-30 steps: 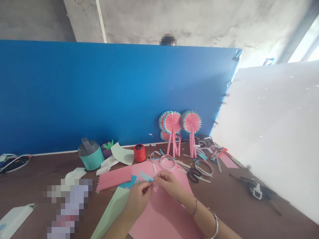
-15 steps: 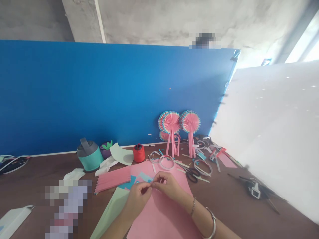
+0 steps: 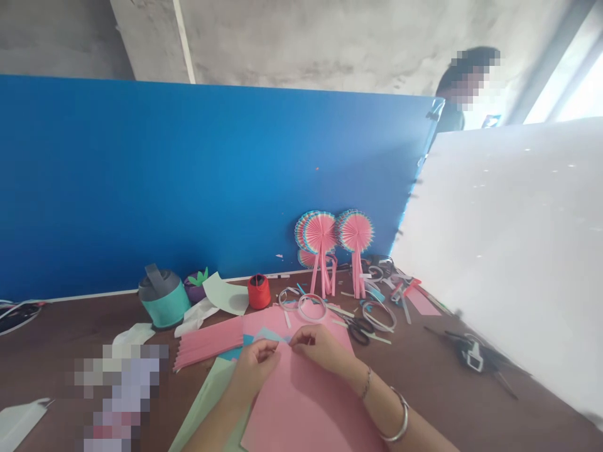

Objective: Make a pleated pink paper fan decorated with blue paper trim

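A large pink paper sheet [image 3: 313,402] lies in front of me. My left hand [image 3: 254,370] is closed, its thumb and fingers pinched at the sheet's far edge. Close beside it, my right hand [image 3: 320,348] pinches the same edge, with a small gap between the two hands. The fingertips partly hide the paper there. Beyond the hands, more pink paper [image 3: 282,317] and light blue pieces [image 3: 268,334] stick out. Left of my left hand is a pleated pink paper strip [image 3: 210,342], and green paper [image 3: 202,395] lies under my left forearm.
Pink pleated paper fans [image 3: 320,232] stand against the blue partition [image 3: 188,176]. Black-handled scissors [image 3: 360,329], tape rolls [image 3: 312,307] and paper scraps lie right of centre. A red container [image 3: 259,292] and a teal-and-grey container [image 3: 164,301] stand at the back. A person [image 3: 466,81] is behind the partition.
My hands have moved slightly apart along the paper's edge, showing pink paper between them. The view has shifted a little. Behind the partition, the person has moved right and shows more.
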The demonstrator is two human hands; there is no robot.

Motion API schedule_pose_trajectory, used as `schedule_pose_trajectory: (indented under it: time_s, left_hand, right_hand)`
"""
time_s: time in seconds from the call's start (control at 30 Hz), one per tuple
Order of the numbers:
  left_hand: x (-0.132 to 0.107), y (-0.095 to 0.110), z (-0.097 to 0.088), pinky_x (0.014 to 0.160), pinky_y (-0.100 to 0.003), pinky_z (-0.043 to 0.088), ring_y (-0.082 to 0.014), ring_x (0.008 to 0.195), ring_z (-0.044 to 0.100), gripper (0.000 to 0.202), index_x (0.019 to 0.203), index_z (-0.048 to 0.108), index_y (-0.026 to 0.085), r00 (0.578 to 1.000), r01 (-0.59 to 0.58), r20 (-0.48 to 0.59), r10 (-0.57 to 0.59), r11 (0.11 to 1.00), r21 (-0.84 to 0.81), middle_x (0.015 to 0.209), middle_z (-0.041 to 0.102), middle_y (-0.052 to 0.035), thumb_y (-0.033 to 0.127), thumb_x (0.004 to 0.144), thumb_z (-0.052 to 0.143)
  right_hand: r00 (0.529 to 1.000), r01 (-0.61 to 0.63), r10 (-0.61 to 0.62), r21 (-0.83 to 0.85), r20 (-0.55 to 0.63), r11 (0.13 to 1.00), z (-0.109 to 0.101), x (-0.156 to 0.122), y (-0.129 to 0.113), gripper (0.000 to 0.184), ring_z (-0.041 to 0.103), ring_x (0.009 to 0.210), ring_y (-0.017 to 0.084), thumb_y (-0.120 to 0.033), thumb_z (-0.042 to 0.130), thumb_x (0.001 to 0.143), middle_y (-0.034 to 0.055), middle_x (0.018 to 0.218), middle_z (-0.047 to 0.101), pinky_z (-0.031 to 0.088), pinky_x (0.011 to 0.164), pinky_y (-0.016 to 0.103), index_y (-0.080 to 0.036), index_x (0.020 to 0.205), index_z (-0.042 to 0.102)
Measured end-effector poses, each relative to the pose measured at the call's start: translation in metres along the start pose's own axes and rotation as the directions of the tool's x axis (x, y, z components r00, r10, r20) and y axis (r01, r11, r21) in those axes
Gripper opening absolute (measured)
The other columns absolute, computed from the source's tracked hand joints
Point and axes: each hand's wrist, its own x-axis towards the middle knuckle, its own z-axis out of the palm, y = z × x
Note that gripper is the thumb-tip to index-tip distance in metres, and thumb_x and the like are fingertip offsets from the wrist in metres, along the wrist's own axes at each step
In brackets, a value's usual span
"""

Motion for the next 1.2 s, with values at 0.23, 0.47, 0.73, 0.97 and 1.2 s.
schedule_pose_trajectory:
  time_s: [0.23, 0.47, 0.73, 0.97, 1.2]
  left_hand:
    - [-0.001, 0.005, -0.002, 0.059, -0.026, 0.038, -0.0164, 0.062, 0.05, 0.03, 0.059, 0.057, 0.018, 0.991, -0.093, -0.068, 0.113, 0.964, 0.251, 0.058, 0.054, 0.0008, 0.043, 0.072, 0.048]
    - [-0.002, 0.0, -0.004, 0.062, -0.027, 0.036, -0.0176, 0.064, 0.052, 0.028, 0.053, 0.056, 0.019, 0.973, -0.037, -0.189, 0.134, 0.895, 0.445, 0.062, 0.058, -0.0005, 0.035, 0.072, 0.044]
    - [0.001, -0.01, -0.006, 0.058, -0.025, 0.034, -0.0178, 0.061, 0.058, 0.015, 0.068, 0.061, 0.019, 0.985, 0.031, -0.164, 0.057, 0.871, 0.49, 0.058, 0.059, 0.0019, 0.025, 0.074, 0.048]
    - [-0.004, -0.003, -0.005, 0.058, -0.024, 0.031, -0.0165, 0.063, 0.055, 0.014, 0.067, 0.058, 0.02, 0.985, 0.009, -0.135, 0.108, 0.745, 0.667, 0.061, 0.057, 0.0017, 0.013, 0.072, 0.047]
    - [-0.009, 0.003, -0.007, 0.071, -0.03, 0.036, -0.0225, 0.081, 0.057, 0.021, 0.065, 0.062, 0.019, 0.982, -0.113, -0.024, 0.19, 0.679, 0.726, 0.076, 0.065, -0.005, 0.017, 0.076, 0.045]
  right_hand:
    - [0.997, 0.076, -0.075, -0.07, 0.019, 0.995, 0.005, -0.003, -0.001, 0.021, 0.058, 0.069, 0.014, -0.017, 0.053, 0.075, 0.0017, 0.081, 0.069, 0.043, 0.061, 0.022, -0.02, 0.082, 0.073]
    - [0.959, 0.005, -0.153, -0.53, -0.237, 0.848, -0.028, 0.036, -0.007, 0.033, 0.059, 0.091, 0.018, -0.016, 0.038, 0.088, 0.0055, 0.093, 0.068, 0.041, 0.081, 0.027, -0.019, 0.087, 0.071]
    - [0.944, -0.04, -0.149, -0.551, -0.293, 0.833, -0.022, 0.092, 0.001, 0.02, 0.051, 0.109, 0.029, -0.019, 0.052, 0.082, 0.0163, 0.103, 0.065, 0.035, 0.093, 0.04, -0.013, 0.088, 0.071]
    - [0.853, 0.037, -0.175, -0.276, -0.492, 0.96, -0.038, 0.097, -0.015, 0.03, 0.058, 0.103, 0.02, -0.014, 0.04, 0.083, 0.0113, 0.109, 0.065, 0.043, 0.09, 0.032, -0.015, 0.101, 0.064]
    - [0.829, 0.234, -0.175, 0.045, -0.532, 0.971, -0.067, 0.06, -0.046, 0.029, 0.064, 0.077, 0.015, -0.026, 0.043, 0.079, 0.0078, 0.096, 0.067, 0.05, 0.072, 0.029, -0.015, 0.105, 0.052]
